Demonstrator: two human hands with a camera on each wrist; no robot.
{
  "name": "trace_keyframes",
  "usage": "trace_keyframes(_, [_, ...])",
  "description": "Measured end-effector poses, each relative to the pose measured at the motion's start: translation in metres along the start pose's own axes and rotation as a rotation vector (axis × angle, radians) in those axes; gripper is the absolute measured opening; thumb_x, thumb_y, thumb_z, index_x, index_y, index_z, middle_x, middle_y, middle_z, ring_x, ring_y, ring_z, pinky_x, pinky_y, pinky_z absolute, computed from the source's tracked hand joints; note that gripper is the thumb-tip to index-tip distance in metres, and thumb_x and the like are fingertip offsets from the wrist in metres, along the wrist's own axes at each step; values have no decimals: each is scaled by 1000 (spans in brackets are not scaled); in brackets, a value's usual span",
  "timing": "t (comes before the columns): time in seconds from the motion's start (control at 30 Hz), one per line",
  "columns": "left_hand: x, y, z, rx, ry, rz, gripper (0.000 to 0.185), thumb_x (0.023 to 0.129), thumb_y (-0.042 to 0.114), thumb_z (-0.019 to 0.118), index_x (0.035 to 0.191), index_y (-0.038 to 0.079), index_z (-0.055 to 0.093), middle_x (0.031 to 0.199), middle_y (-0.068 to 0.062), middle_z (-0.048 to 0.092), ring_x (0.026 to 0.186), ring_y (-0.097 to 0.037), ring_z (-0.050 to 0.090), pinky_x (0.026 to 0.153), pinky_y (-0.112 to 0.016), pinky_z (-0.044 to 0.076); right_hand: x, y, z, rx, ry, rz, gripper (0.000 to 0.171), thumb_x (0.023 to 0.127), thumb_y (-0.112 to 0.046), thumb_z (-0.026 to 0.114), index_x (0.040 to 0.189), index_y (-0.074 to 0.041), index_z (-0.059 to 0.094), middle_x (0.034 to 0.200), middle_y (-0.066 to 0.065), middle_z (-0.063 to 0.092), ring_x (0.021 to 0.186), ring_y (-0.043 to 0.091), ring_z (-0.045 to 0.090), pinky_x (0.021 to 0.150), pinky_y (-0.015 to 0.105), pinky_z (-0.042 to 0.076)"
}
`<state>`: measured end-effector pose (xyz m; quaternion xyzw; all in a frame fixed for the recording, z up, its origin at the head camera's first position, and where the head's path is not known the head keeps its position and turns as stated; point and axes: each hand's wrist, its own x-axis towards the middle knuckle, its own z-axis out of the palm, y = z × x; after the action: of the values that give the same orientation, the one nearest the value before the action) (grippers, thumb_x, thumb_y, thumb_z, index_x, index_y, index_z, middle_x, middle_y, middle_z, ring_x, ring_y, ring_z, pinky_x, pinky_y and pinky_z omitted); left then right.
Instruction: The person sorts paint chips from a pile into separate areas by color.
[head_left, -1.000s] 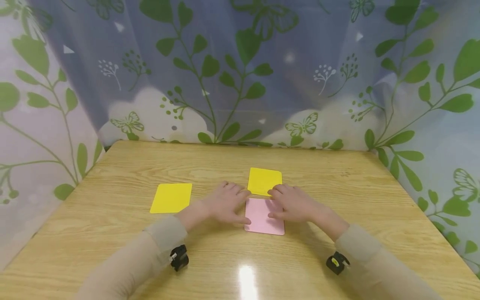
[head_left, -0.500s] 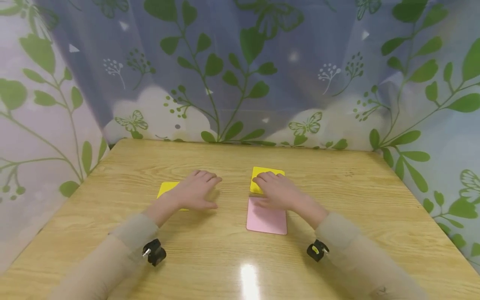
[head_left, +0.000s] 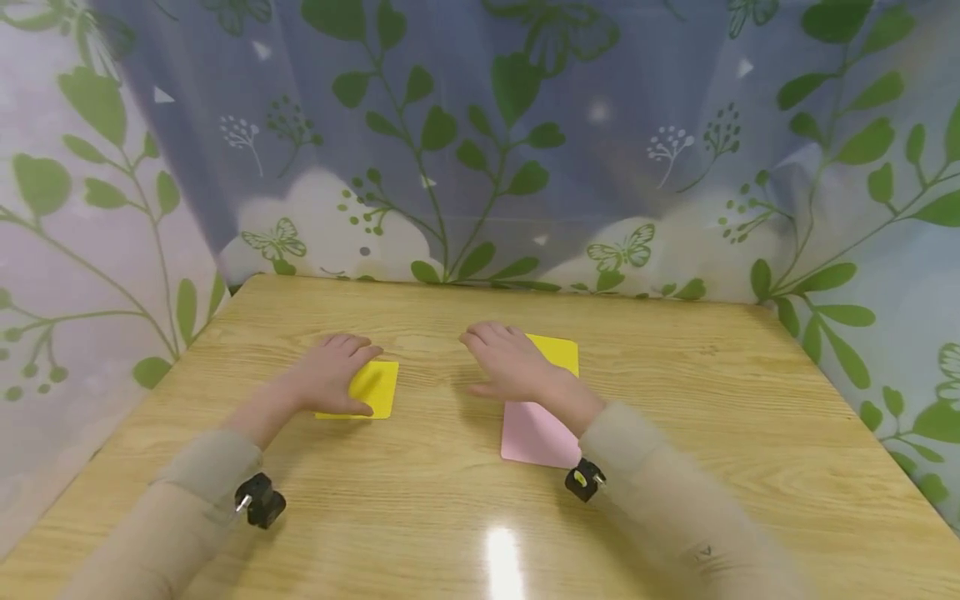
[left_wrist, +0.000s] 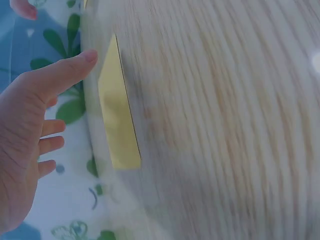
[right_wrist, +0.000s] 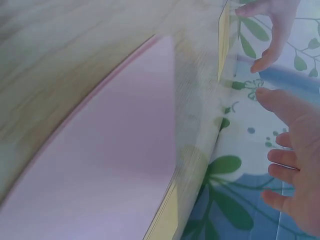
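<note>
My left hand (head_left: 330, 379) hovers over the left yellow square card (head_left: 378, 392), fingers spread and relaxed, covering its left part in the head view. The left wrist view shows that card (left_wrist: 117, 115) flat on the table, apart from the thumb. My right hand (head_left: 506, 362) is left of the other yellow card (head_left: 558, 352), fingers loosely extended and holding nothing; its wrist hides part of that card. The pink square card (head_left: 536, 437) lies just nearer than this yellow one, partly under the right forearm. In the right wrist view the pink card (right_wrist: 115, 140) looms large.
The wooden table (head_left: 420, 500) carries a bright light reflection near its front. A curtain (head_left: 480, 150) with leaves and butterflies hangs along the back and both sides. Each sleeve cuff has a small black device (head_left: 260, 500) strapped beside it.
Both hands have moved left. The left hand went from beside the pink card to over the left yellow card; the right hand crossed leftward over the yellow and pink cards. The cards stay put.
</note>
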<state>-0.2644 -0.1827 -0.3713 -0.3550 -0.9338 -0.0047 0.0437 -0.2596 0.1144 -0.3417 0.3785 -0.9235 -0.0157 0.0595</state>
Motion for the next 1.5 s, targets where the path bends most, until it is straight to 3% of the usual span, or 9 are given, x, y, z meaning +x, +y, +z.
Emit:
trace_keyframes(0.33, [-14, -17, -1, -20, -34, -47, 87, 67, 50, 75, 130, -3, 46, 129, -23, 48, 120, -42, 40, 100, -58, 27, 39, -25, 4, -45, -53, -23, 76, 82, -52, 62, 138, -6, 39, 139, 10, 38, 128, 27, 34, 100, 44, 34])
trace_keyframes(0.7, [-24, -32, 6, -13, -62, -112, 102, 61, 66, 71, 132, -1, 44, 128, -22, 49, 118, -40, 43, 99, -58, 29, 76, -59, 14, -23, -165, -31, 89, 76, -66, 59, 143, -12, 33, 143, 7, 33, 131, 23, 29, 103, 43, 31])
trace_keyframes(1.03, [-29, -39, 11, -8, -131, -141, 97, 69, 66, 64, 136, -1, 41, 131, -24, 46, 120, -43, 41, 97, -61, 29, 97, -84, 28, -53, -260, -81, 91, 76, -70, 54, 145, -16, 29, 147, 5, 27, 134, 20, 24, 105, 42, 28])
trace_keyframes(1.2, [-28, -37, 16, -23, -150, -132, 93, 73, 65, 60, 136, 0, 41, 134, -23, 44, 122, -42, 40, 97, -60, 30, 99, -86, 35, -74, -306, -52, 90, 77, -70, 53, 145, -17, 30, 147, 4, 29, 134, 20, 25, 105, 43, 29])
trace_keyframes(1.5, [-25, -34, 18, -13, -149, -123, 93, 74, 67, 57, 136, -1, 41, 133, -20, 47, 120, -38, 44, 99, -56, 30, 98, -71, 45, 38, -335, 17, 85, 79, -68, 53, 144, -16, 32, 147, 2, 30, 135, 19, 25, 106, 40, 27])
